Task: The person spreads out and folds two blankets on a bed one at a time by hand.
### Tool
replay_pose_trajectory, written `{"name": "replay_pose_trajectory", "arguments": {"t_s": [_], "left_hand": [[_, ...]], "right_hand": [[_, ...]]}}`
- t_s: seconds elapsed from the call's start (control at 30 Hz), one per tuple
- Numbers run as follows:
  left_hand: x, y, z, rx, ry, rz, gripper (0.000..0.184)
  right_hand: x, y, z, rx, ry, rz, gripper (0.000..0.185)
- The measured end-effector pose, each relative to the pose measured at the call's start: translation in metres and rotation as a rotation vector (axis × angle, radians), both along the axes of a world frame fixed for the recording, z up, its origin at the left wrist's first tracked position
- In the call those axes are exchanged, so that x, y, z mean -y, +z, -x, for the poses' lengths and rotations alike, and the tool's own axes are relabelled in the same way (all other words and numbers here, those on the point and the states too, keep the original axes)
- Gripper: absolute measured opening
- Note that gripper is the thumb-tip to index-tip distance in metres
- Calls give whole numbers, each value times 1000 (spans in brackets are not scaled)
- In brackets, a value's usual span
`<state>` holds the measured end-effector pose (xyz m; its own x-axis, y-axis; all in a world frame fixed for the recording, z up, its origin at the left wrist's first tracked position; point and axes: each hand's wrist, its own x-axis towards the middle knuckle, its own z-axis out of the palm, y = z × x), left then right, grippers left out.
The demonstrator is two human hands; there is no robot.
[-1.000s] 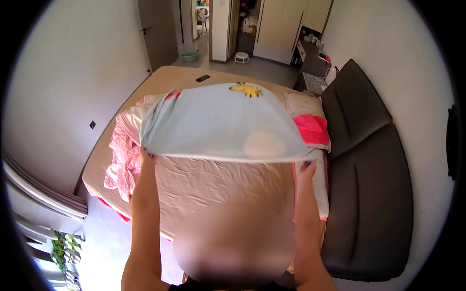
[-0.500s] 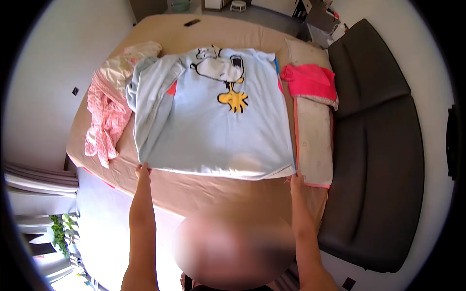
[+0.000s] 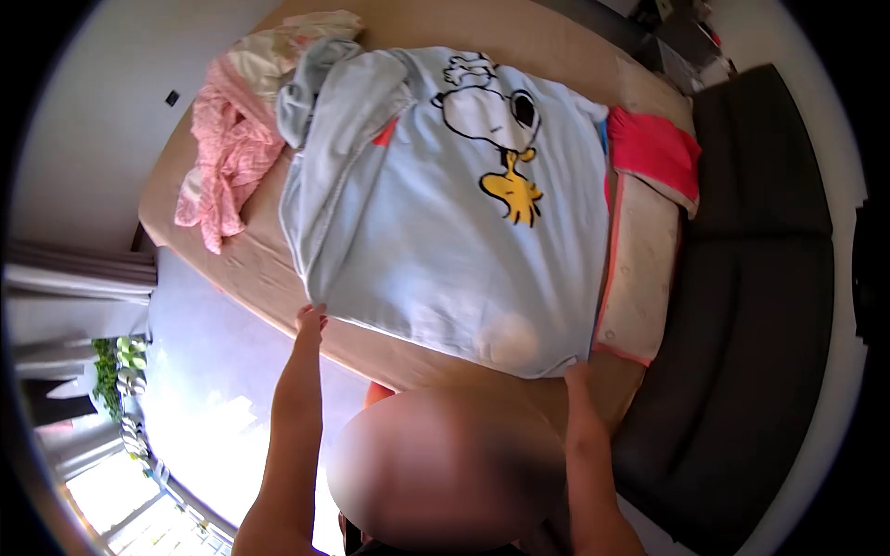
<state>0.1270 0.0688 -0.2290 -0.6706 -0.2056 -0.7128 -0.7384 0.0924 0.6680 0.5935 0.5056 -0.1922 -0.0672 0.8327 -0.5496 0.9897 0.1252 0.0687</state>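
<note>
A light blue blanket [image 3: 408,250] with a white cartoon dog and a yellow bird printed on it lies spread over the bed. Its left side is folded back in loose layers. My left hand [image 3: 312,317] pinches the blanket's near left corner, close to the bed's edge. At the near right corner, my right hand [image 3: 577,373] grips the blanket's hem; its fingertips are partly hidden. Between the two hands the near hem runs taut and slanted.
Beneath everything is a bed with a brown sheet [image 3: 255,264]. Pink bedding [image 3: 232,139] is bunched at the left. Along the right lie a pale pillow [image 3: 640,269], a bright pink cloth [image 3: 654,153] and a dark padded headboard [image 3: 742,306]. Curtains [image 3: 83,273] hang at left.
The view has turned and tilted, so the bed sits higher and slanted. Both hands keep hold of the blanket's corners, and its near hem is closer to the bed's near edge.
</note>
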Motion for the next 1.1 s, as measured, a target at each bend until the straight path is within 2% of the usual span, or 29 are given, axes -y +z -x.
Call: {"name": "replay_pose_trajectory", "arguments": {"t_s": [0.07,0.1,0.17,0.2,0.27,0.4,0.47,0.6,0.73,0.8,0.83,0.93,1.0,1.03,1.07,1.1], "left_hand": [[0,10,2,24,-104,-27,39],[2,8,4,33,-149,-30,43],[3,15,7,68,-289,57,48],[4,25,12,51,-262,54,48],[6,47,31,183,-301,87,48],[42,70,95,79,-260,26,46],[65,82,137,33,-223,-22,47],[128,91,230,-37,-206,-95,43],[182,117,304,-51,-134,-257,43],[203,123,335,-14,-99,-340,59],[208,124,349,14,-117,-353,61],[204,120,384,78,-140,-332,52],[189,119,407,90,-184,-363,59],[177,129,417,111,-200,-406,63],[169,134,430,134,-216,-446,67],[162,125,445,100,-277,-482,80]], "right_hand": [[10,3,42,-170,129,-484,32],[15,12,73,-194,153,-487,32],[26,39,140,-383,54,-220,31],[29,41,169,-403,79,-220,31],[30,30,228,-685,312,-40,27],[75,76,359,-920,385,92,29],[109,102,424,-1009,72,523,30],[196,118,550,-1121,37,723,28],[287,107,663,-1121,-18,781,32],[316,101,721,-1141,-66,797,34],[327,98,740,-1160,-102,798,36],[341,103,783,-1169,-129,810,46],[341,107,807,-1136,-181,777,54],[334,102,816,-1132,-182,846,69],[331,94,827,-1130,-188,842,69],[331,100,837,-1118,-304,832,75]]}}
